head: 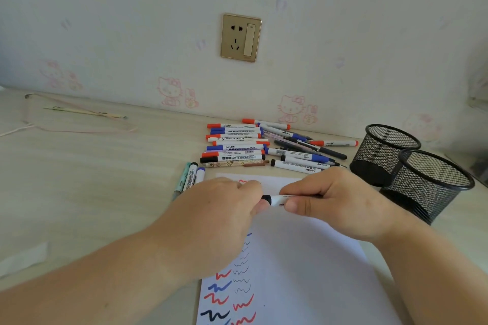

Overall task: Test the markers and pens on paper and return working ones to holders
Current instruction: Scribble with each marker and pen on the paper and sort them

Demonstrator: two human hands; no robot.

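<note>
Desk: pale wood-grain laminate, flat against a wall papered with faint pink cartoon cats. Gold socket plate on the wall, glossy, rectangular.

Paper: white sheet, smooth, lying under both hands, covered lower left with red, blue and black zigzag test strokes plus thin pencil-like squiggles.

Holders: two black wire-mesh cups, round, open-topped, touching each other, on the desk just right of the paper (nothing visible inside them).

Pile: whiteboard markers and pens, white plastic barrels with red, blue and black caps, lying loose between the paper's far edge and the wall. Three more sit apart at the paper's upper left corner, one with a mint barrel.

Left hand: fingers curled, pinching the black cap end of the marker.

Right hand: fingers and thumb wrapped round the white barrel; most of the barrel is hidden inside the grip.

Marker is held level above the paper's upper part, spanning the gap between the two hands, only a short black-and-white stretch showing. Cannot tell whether the cap is seated or partly off.
</note>
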